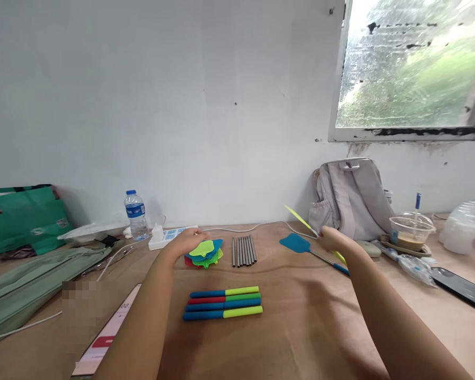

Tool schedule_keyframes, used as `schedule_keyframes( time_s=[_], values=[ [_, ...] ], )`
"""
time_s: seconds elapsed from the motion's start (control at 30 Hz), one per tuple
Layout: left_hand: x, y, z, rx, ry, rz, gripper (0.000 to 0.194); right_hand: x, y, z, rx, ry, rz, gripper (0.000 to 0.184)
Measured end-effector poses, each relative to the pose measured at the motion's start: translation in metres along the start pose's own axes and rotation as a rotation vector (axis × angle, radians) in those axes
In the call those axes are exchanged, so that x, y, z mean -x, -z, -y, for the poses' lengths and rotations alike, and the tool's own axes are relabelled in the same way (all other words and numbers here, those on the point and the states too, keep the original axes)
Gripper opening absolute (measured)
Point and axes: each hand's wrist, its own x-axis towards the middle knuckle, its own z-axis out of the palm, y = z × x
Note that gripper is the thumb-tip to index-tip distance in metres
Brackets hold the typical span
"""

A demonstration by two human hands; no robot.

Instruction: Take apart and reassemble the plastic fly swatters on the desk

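My right hand is closed around a yellow fly swatter, its head raised and seen nearly edge-on. Below that hand a blue fly swatter with a metal shaft lies on the table. At the left, my left hand reaches over a pile of fly swatter heads in yellow-green, blue, green and red. Its visible fingers look stretched out along the pile's far edge. Between the hands several metal tubes lie side by side. Nearer me are several coloured handles in blue, yellow, red and green, stacked in rows.
A water bottle and a white power strip stand by the wall. At the right are a grey backpack, a drink cup and a dark phone. A phone with a lit screen lies beside my left forearm.
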Motion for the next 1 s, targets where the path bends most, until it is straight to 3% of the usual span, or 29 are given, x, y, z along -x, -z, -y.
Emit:
schedule_keyframes(
  time_s=[0.1, 0.2, 0.27, 0.37, 0.47, 0.57, 0.77, 1.0],
  values=[
    [0.018, -0.004, -0.026, 0.274, -0.118, 0.046, 0.040, 0.012, 0.017, 0.038, -0.190, 0.093, 0.024, 0.006],
    [0.032, -0.023, -0.053, 0.603, -0.177, 0.137, 0.036, 0.034, 0.017, 0.084, -0.918, 0.235, 0.152, 0.009],
    [0.037, -0.042, -0.066, 0.770, -0.196, 0.189, 0.034, 0.052, 0.011, 0.113, -1.146, 0.338, 0.281, 0.018],
    [0.039, -0.069, -0.076, 0.972, -0.224, 0.227, 0.024, 0.077, 0.002, 0.142, -1.101, 0.459, 0.421, 0.024],
    [0.036, -0.083, -0.076, 1.211, -0.138, 0.208, 0.019, 0.096, -0.006, 0.157, -0.966, 0.537, 0.282, 0.018],
    [0.031, -0.079, -0.072, 1.388, 0.021, 0.259, 0.025, 0.106, -0.018, 0.164, -0.879, 0.518, 0.200, 0.014],
    [0.019, -0.056, -0.060, 1.613, 0.100, 0.251, 0.031, 0.112, -0.042, 0.170, -0.940, 0.456, 0.537, 0.031],
    [0.019, -0.054, -0.062, 1.722, 0.085, 0.150, 0.036, 0.121, -0.034, 0.179, -1.362, 0.255, 0.928, 0.041]
  ],
)
